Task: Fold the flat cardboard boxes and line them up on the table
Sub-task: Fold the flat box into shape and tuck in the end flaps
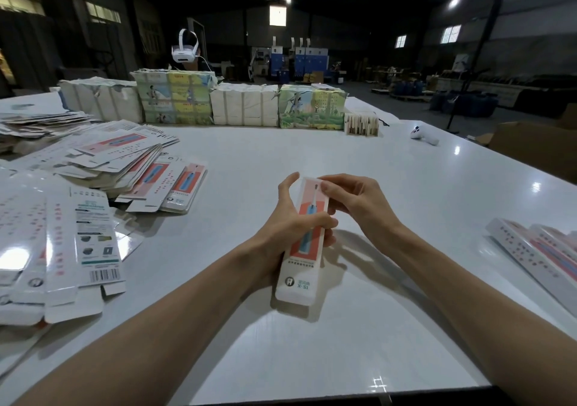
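Centre frame, your left hand (287,227) wraps the box (304,255) mid-length, fingers curled over its front. Your right hand (356,199) pinches its upper end. It looks like light, glossy, thin card, hollow and easily crushed, so grip the long edges, not the faces. Flats (125,162) lie at left.

Table (312,155) carries flat boxes (118,158), folded boxes (537,251), bundles (244,105)

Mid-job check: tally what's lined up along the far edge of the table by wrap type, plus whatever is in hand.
White-wrapped bundles: 2, left and middle
Picture-wrapped bundles: 2, left and right
Small unwrapped stack: 1
Folded box held by left hand and right hand: 1
Total: 6
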